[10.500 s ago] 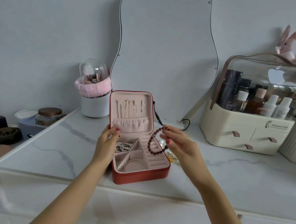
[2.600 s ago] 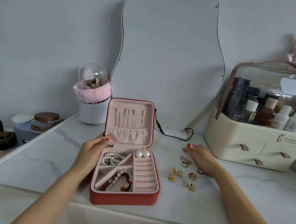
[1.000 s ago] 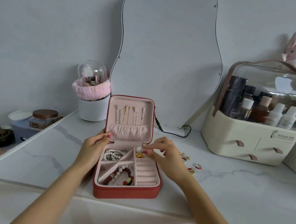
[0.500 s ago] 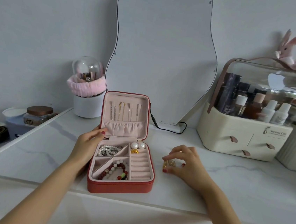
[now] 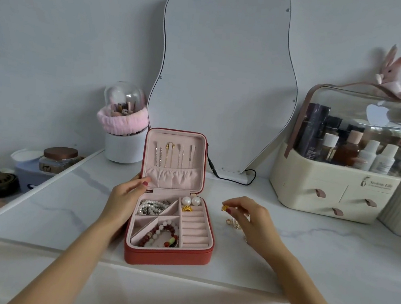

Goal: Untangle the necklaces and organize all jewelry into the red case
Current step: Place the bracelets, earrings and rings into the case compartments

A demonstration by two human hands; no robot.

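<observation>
Red case [image 5: 167, 256]: open on the marble tabletop [image 5: 64, 211], lid upright, likely for easy loading.
Left hand [image 5: 125, 199]: fingers relaxed against the case's left side at the hinge, apparently steadying it.
Right hand [image 5: 249, 219]: thumb and forefinger pinching a small gold earring [image 5: 224, 208], lifted just right of the case.
Remaining rings [image 5: 234, 223]: on the tabletop under the right hand, partly hidden.
Ring rolls [image 5: 194, 228]: mostly free; matching gold piece [image 5: 186, 209] beside the pearl studs [image 5: 191, 201].

Red case [image 5: 167, 256] open, upright lid; pearls [image 5: 150, 207], beads [image 5: 161, 234] inside.

Both forearms were bare, no sleeves showing. The left hand [image 5: 125, 201] and right hand [image 5: 254, 222] had dark red polish on their nails.
</observation>
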